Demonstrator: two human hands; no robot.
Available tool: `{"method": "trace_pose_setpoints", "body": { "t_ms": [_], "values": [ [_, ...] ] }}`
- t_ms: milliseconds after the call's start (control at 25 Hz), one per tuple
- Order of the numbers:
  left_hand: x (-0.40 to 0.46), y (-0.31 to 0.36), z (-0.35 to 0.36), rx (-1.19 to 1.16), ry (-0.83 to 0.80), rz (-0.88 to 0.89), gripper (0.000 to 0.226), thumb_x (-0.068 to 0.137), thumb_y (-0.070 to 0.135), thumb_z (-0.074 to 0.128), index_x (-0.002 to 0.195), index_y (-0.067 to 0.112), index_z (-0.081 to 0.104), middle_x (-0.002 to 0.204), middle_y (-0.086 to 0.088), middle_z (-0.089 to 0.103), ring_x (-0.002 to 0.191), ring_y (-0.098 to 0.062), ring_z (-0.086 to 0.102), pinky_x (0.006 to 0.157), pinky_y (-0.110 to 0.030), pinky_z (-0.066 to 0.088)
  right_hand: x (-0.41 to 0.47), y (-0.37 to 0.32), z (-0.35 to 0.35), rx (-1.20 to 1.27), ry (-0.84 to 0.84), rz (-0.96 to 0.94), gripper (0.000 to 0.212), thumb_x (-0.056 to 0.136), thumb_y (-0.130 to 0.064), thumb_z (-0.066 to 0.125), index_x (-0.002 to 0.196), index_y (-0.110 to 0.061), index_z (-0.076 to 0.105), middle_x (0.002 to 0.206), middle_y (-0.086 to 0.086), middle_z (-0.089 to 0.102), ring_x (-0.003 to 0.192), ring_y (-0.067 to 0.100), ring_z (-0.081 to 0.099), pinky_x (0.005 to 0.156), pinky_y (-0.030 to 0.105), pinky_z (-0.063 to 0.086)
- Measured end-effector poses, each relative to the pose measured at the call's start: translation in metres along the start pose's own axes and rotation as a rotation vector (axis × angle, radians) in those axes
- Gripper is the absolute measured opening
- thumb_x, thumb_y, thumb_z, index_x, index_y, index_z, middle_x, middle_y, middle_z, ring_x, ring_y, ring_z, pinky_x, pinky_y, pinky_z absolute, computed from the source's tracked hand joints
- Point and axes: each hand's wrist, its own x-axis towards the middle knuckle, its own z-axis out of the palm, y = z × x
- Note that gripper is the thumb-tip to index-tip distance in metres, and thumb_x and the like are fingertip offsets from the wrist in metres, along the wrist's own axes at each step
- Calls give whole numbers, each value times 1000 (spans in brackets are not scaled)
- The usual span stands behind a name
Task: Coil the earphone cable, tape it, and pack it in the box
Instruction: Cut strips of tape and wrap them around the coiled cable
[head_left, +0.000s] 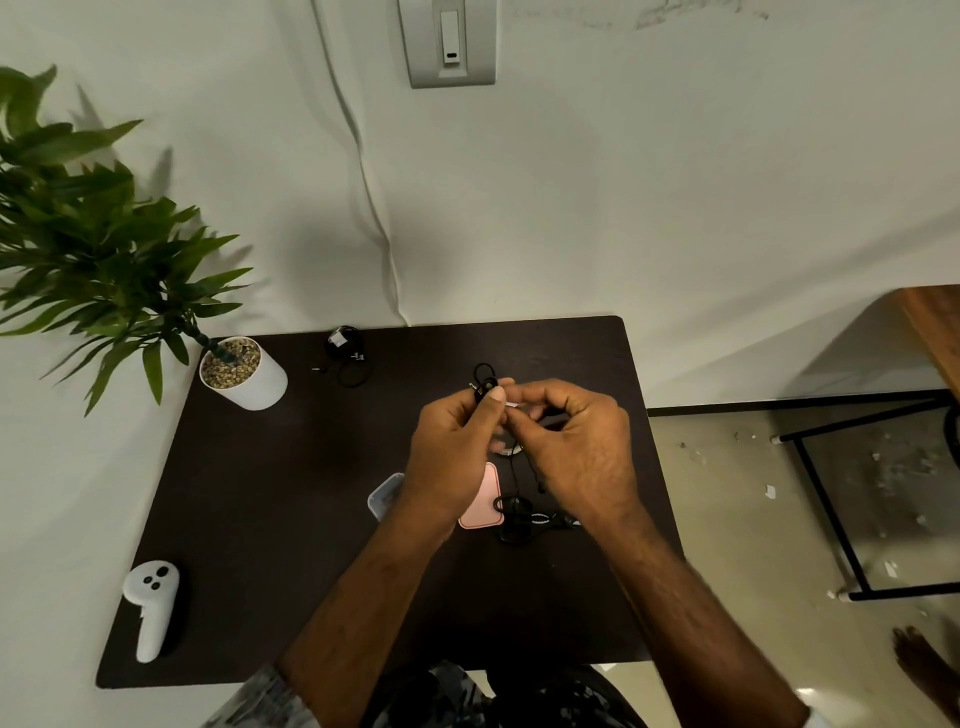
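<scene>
Above the middle of the dark table, my left hand pinches a black coiled earphone cable, whose loop sticks up past my fingertips. My right hand meets it at the same spot, its fingers closed around the coil and a small pale strip that looks like tape. Thin black cable hangs from my hands down to the table. Below my hands lie a pink box part and a clear box part, both partly hidden by my left wrist.
A second black earphone bundle lies beside the pink box part, and another rests at the table's far edge. A potted plant stands at the far left corner, a white controller at the near left. A black metal frame stands to the right.
</scene>
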Motion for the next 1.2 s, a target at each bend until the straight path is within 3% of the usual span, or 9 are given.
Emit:
{"method": "trace_pose_setpoints", "body": {
  "t_ms": [120, 240, 400, 480, 680, 800, 960, 1080, 1200],
  "values": [
    [2, 0, -3, 120, -78, 74, 28, 108, 19, 47, 105, 6, 73, 85, -3, 74, 75, -9, 69, 72, -26, 60, 5, 2, -3, -17, 1, 9, 20, 89, -25, 83, 109, -28, 83, 83, -12, 73, 79, 6, 72, 69, 12, 57],
    [2, 3, -4, 187, -74, 162, 28, 108, 15, 46, 103, 4, 71, 83, 2, 72, 74, -6, 70, 71, -19, 57, 8, 0, -7, 13, -22, 3, 22, 90, -23, 82, 112, -25, 82, 86, -8, 74, 80, 2, 72, 68, 10, 56],
    [5, 4, -6, 94, -43, 221, 21, 105, 12, 53, 103, 7, 73, 85, -9, 75, 80, -19, 74, 73, -21, 59, 14, -3, -12, 96, -31, 6, 23, 91, -21, 82, 113, -26, 82, 91, -6, 78, 80, 8, 73, 70, 19, 61],
    [6, 6, -8, 50, -35, 240, 16, 102, 12, 59, 107, 10, 74, 86, -6, 77, 78, -16, 76, 71, -19, 59, 17, -5, -16, 185, -66, 27, 20, 91, -16, 82, 109, -24, 82, 93, -8, 81, 85, 9, 74, 77, 26, 62],
    [8, 9, -11, 7, -13, 257, 17, 91, 30, 68, 105, 25, 74, 84, 6, 78, 73, -13, 74, 70, -24, 60, 20, -16, -27, 319, -146, 73, 11, 93, -13, 78, 103, -18, 80, 80, 5, 78, 74, 14, 72, 64, 18, 55],
    [7, 12, -8, -40, 50, 253, 20, 90, 26, 71, 106, 14, 77, 81, 3, 78, 70, -11, 73, 66, -22, 59, 18, -19, -24, 265, -142, 14, 14, 94, -18, 78, 108, -21, 79, 87, -1, 80, 80, 9, 75, 69, 23, 60],
    [3, 18, -7, -124, 87, 124, 14, 91, 20, 73, 97, 9, 78, 78, -1, 79, 70, -11, 75, 58, -22, 59, 13, -19, -21, 125, -143, -55, 28, 90, -21, 82, 117, -22, 78, 100, -11, 80, 97, 5, 76, 87, 29, 64],
    [2, 22, -10, -251, 40, -94, 15, 88, 27, 76, 88, 12, 79, 81, -5, 79, 75, -12, 75, 58, -24, 59, 13, -17, -23, -111, -107, -233, 26, 94, -24, 78, 120, -24, 79, 107, -12, 79, 101, 2, 73, 88, 22, 61],
    [2, 20, -9, -286, 49, -224, 21, 83, 34, 79, 86, 14, 81, 86, -6, 80, 77, -10, 72, 60, -24, 58, 13, -14, -20, -318, -62, -377, 22, 96, -21, 76, 118, -20, 79, 104, -4, 79, 96, 10, 72, 83, 24, 59]
  ]
}}
